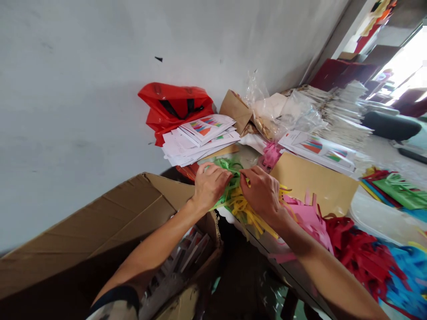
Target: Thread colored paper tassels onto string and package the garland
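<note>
Both my hands meet over a pile of cut paper fringes at the near corner of the table. My left hand [210, 184] is closed on a bunch of green paper strips [230, 166]. My right hand [262, 191] is closed too, pinching the same green strips where they lie over yellow paper strips [245, 211]. Pink fringed paper [308, 218] lies just right of my right wrist, and red fringed paper [356, 249] and blue fringed paper [407, 275] spread further right.
A large open cardboard box [100, 231] stands at the left below the table edge. At the back against the wall [100, 66] are a red plastic bag [173, 106], stacks of printed white cards [200, 138], a brown envelope [313, 182], clear plastic bags [283, 111] and more card stacks [340, 111].
</note>
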{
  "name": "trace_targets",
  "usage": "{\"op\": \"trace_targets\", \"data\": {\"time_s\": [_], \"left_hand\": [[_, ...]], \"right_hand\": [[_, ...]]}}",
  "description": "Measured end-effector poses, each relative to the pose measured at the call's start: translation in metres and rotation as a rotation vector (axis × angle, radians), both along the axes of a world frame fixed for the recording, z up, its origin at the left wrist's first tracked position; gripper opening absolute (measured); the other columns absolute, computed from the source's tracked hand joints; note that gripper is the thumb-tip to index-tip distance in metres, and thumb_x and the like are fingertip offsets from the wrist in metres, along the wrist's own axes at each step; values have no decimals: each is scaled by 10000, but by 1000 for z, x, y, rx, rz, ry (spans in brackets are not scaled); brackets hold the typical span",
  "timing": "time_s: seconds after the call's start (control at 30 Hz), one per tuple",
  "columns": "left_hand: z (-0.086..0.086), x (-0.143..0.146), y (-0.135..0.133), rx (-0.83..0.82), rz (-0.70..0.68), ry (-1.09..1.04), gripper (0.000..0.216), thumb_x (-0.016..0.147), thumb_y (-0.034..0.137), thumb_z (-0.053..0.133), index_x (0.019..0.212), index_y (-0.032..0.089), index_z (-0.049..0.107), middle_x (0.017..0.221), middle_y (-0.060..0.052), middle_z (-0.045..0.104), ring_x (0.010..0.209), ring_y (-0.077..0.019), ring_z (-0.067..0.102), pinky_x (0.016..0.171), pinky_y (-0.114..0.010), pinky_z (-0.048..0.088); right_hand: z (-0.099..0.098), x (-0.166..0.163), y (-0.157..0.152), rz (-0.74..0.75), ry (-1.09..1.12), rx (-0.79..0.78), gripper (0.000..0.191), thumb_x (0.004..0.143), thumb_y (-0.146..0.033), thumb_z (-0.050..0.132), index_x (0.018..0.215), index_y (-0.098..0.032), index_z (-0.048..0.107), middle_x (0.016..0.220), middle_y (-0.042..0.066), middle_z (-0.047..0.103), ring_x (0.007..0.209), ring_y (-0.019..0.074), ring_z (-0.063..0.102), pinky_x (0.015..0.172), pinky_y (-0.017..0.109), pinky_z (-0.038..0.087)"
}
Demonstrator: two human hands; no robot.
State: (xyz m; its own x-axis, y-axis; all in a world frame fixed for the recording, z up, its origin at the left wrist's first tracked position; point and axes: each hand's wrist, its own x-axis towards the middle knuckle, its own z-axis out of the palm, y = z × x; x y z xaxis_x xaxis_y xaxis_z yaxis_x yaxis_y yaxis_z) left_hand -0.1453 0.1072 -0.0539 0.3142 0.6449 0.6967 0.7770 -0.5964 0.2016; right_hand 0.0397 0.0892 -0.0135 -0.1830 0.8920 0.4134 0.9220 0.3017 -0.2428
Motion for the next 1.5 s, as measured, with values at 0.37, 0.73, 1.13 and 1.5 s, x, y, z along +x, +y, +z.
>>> {"op": "trace_targets", "data": {"time_s": [0.37, 0.73, 1.13, 1.5], "left_hand": [[6, -13, -6, 18, 151, -11, 182, 1017, 319, 598, 892, 244, 708, 963, -48, 791, 912, -241, 687, 887, -438, 441], [57, -8, 44, -227, -118, -127, 285, 957, 365, 576, 713, 219, 561, 773, -37, 635, 820, -208, 587, 800, -327, 448], [44, -18, 70, -534, -208, -534, 445, 833, 590, 676, 656, 200, 555, 624, 22, 513, 607, -126, 452, 591, -262, 373], [58, -20, 76, -421, -68, -479, 310, 764, 452, 735, 628, 182, 668, 655, 3, 614, 675, -148, 525, 661, -268, 430]], "right_hand": [[24, 9, 29, -92, 40, 50, 262, 981, -299, 532, 998, -253, 789, 964, 47, 765, 784, 192, 657, 630, 300, 306], [53, 32, 40, -166, 193, 171, 250, 926, -294, 561, 947, -242, 804, 905, 46, 776, 783, 206, 672, 683, 309, 369], [61, 84, 35, -269, 290, 212, 288, 894, -324, 574, 971, -221, 831, 899, 71, 806, 810, 234, 712, 761, 326, 441], [53, 145, 16, -291, 598, 142, 294, 865, -377, 590, 833, -179, 804, 613, 12, 702, 640, 208, 676, 670, 307, 445]]}}
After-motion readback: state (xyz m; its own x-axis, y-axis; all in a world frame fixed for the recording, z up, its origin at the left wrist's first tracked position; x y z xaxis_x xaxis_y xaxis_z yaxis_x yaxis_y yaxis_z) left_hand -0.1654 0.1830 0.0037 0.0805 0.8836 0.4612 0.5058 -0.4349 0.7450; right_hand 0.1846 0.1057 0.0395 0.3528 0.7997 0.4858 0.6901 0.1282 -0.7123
